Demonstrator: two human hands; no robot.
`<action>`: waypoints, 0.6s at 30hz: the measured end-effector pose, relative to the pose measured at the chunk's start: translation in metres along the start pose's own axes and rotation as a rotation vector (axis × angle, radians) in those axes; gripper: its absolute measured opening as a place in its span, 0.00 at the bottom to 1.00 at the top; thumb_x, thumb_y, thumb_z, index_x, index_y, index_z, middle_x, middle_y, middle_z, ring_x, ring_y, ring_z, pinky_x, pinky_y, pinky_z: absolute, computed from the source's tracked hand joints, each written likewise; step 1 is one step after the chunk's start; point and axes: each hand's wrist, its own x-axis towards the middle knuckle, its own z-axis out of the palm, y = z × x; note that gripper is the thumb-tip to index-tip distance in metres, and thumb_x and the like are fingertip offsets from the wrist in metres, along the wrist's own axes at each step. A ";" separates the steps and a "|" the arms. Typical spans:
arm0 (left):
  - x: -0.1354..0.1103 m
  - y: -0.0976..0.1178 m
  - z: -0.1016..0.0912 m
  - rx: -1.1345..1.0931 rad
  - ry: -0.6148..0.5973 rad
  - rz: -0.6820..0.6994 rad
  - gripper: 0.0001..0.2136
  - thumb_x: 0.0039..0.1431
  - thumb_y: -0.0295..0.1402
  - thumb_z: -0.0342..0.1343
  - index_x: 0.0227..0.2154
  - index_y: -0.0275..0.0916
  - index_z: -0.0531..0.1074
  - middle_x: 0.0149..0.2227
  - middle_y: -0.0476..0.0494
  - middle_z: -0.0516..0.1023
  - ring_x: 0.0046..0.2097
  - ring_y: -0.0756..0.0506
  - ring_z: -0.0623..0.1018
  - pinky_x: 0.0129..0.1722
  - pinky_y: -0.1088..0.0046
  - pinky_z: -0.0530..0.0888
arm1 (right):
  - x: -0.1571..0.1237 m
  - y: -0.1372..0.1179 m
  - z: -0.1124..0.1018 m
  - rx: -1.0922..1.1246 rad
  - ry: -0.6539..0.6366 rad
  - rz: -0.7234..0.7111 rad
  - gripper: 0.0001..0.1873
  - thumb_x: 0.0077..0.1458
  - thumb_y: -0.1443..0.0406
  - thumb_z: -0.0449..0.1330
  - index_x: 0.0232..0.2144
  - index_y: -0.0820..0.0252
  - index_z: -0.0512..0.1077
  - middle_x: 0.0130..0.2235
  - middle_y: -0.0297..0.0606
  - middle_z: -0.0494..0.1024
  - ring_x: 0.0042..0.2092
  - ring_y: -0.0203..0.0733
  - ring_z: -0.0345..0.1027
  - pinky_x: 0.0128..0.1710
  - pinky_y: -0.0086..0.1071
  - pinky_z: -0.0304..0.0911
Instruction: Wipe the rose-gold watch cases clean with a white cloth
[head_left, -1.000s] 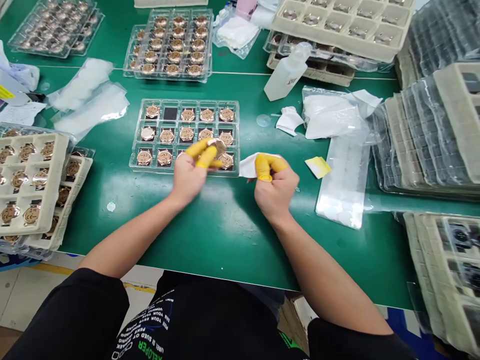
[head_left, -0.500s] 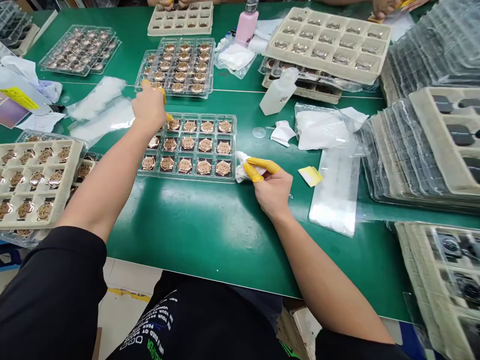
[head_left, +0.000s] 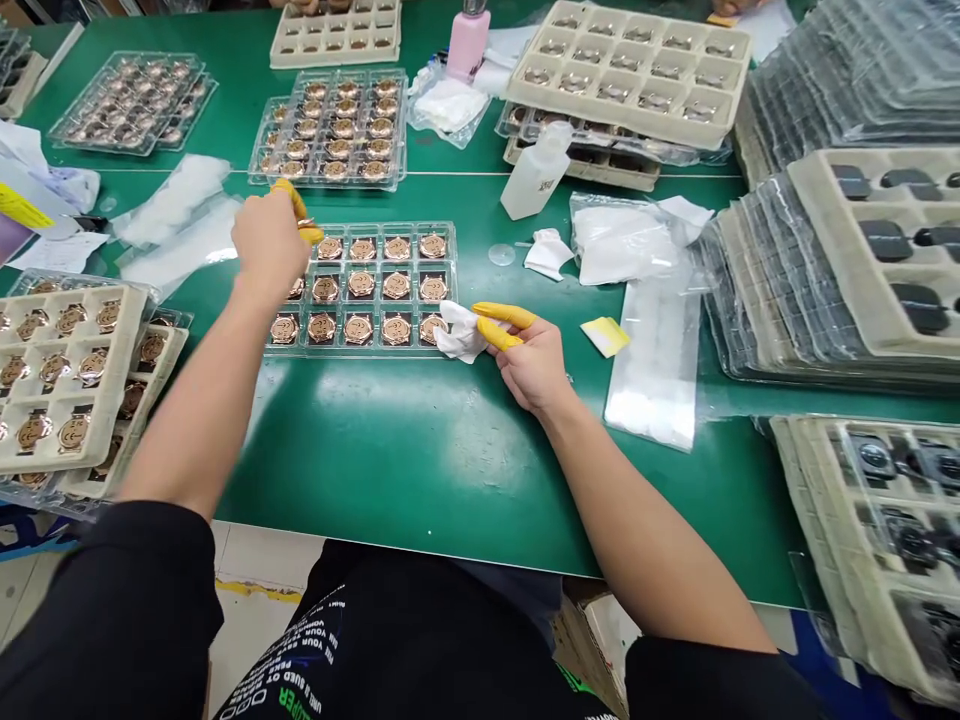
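Note:
In front of me lies a clear plastic tray (head_left: 360, 352) holding rows of round rose-gold watch cases (head_left: 361, 284). My left hand (head_left: 274, 235), with yellow finger covers, is closed over the tray's far left corner. A sliver of a rose-gold watch case (head_left: 306, 224) shows between its fingertips; the rest is hidden. My right hand (head_left: 534, 362), also with yellow finger covers, pinches a crumpled white cloth (head_left: 459, 335). That cloth hangs over the tray's near right corner and partly covers a watch case there.
Stacked trays of watch cases (head_left: 56, 375) stand at left, others (head_left: 330, 130) farther back. A white bottle (head_left: 536, 170), a pink bottle (head_left: 469, 45) and wipes (head_left: 622, 240) lie beyond the tray. Tall tray stacks (head_left: 817, 270) line the right. Another person's hand (head_left: 739, 8) shows at the back.
My right hand has brought the white cloth left, from beside the tray to over its near right corner. My left hand stays near the far left corner, its wrist turned slightly.

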 end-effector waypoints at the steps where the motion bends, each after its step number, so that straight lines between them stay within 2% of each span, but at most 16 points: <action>1: -0.024 0.021 0.010 -0.061 -0.046 -0.023 0.16 0.51 0.37 0.74 0.28 0.37 0.72 0.30 0.47 0.78 0.44 0.45 0.74 0.58 0.60 0.72 | -0.001 -0.002 0.000 -0.065 0.016 -0.033 0.20 0.42 0.54 0.75 0.38 0.54 0.83 0.40 0.38 0.86 0.41 0.42 0.79 0.45 0.38 0.75; 3: -0.079 0.059 0.035 -0.258 -0.124 -0.054 0.16 0.53 0.42 0.72 0.34 0.37 0.75 0.35 0.45 0.81 0.42 0.46 0.77 0.50 0.65 0.76 | -0.006 -0.006 -0.001 -0.226 0.060 -0.102 0.15 0.48 0.57 0.72 0.39 0.54 0.83 0.41 0.37 0.86 0.40 0.41 0.79 0.45 0.38 0.75; 4: -0.107 0.072 0.049 -0.387 -0.214 -0.087 0.17 0.53 0.45 0.71 0.34 0.37 0.76 0.36 0.45 0.81 0.40 0.47 0.79 0.45 0.67 0.77 | -0.009 -0.009 -0.002 -0.296 0.084 -0.134 0.14 0.50 0.58 0.71 0.40 0.54 0.83 0.40 0.37 0.86 0.40 0.41 0.79 0.45 0.38 0.75; 6: -0.151 0.086 0.072 -0.633 -0.377 -0.189 0.20 0.50 0.50 0.71 0.35 0.38 0.77 0.35 0.45 0.82 0.35 0.47 0.80 0.38 0.68 0.79 | -0.015 -0.014 -0.004 -0.361 0.119 -0.183 0.12 0.52 0.59 0.69 0.40 0.54 0.83 0.40 0.36 0.86 0.40 0.40 0.79 0.44 0.37 0.75; 8: -0.175 0.086 0.086 -0.752 -0.445 -0.289 0.22 0.47 0.50 0.72 0.36 0.38 0.77 0.34 0.45 0.83 0.35 0.47 0.82 0.38 0.68 0.80 | -0.022 -0.020 -0.005 -0.338 0.139 -0.215 0.11 0.53 0.60 0.69 0.40 0.53 0.83 0.40 0.36 0.86 0.40 0.40 0.80 0.43 0.36 0.76; 12: -0.182 0.074 0.091 -0.752 -0.447 -0.396 0.23 0.43 0.44 0.76 0.39 0.38 0.79 0.39 0.43 0.85 0.41 0.45 0.84 0.46 0.66 0.82 | -0.033 -0.036 -0.005 -0.331 0.140 -0.269 0.10 0.54 0.60 0.70 0.40 0.51 0.83 0.39 0.35 0.86 0.38 0.40 0.80 0.40 0.35 0.78; 16: -0.182 0.072 0.088 -0.786 -0.477 -0.427 0.19 0.44 0.42 0.75 0.38 0.38 0.81 0.39 0.42 0.86 0.41 0.44 0.85 0.48 0.65 0.82 | -0.042 -0.046 -0.005 -0.456 -0.061 -0.310 0.10 0.52 0.61 0.71 0.40 0.51 0.84 0.40 0.35 0.86 0.38 0.42 0.81 0.39 0.36 0.78; 18: -0.185 0.073 0.087 -0.767 -0.473 -0.410 0.17 0.46 0.40 0.74 0.38 0.38 0.82 0.39 0.42 0.86 0.41 0.44 0.85 0.48 0.65 0.83 | -0.043 -0.043 -0.006 -0.602 -0.144 -0.401 0.10 0.55 0.64 0.69 0.41 0.50 0.84 0.41 0.36 0.87 0.39 0.44 0.82 0.39 0.36 0.78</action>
